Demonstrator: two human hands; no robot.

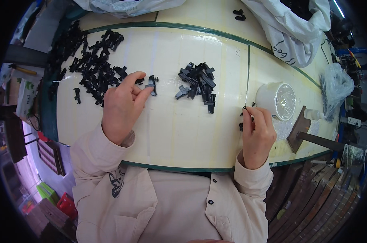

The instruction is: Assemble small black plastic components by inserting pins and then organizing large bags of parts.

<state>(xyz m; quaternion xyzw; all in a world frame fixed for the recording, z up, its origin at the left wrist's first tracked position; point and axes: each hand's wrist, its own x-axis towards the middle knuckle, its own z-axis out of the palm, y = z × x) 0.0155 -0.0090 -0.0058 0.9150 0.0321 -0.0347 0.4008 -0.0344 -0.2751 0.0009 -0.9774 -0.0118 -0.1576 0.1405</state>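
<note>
Just beyond the thumb of my left hand [122, 108] lies a small black and grey plastic clip [152, 82]. The thumb and forefinger of that hand are apart; the thumb tip overlaps the clip's edge or touches it, I cannot tell which. On the right, my right hand [259, 135] pinches a tiny black piece [245, 108] between thumb and fingertips. More small black pieces [241, 126] lie beside its thumb, partly hidden by the hand. A large spread of black plastic clips [96, 67] covers the table's left side, and a smaller heap [197, 81] sits near the middle.
The pale table [183, 141] has a green edge. To the right stand a white tub [272, 99] with clear film, a small white bottle [313, 114] and a brown metal stand [296, 133]. White sacks [288, 32] and a clear plastic bag [337, 87] lie farther back.
</note>
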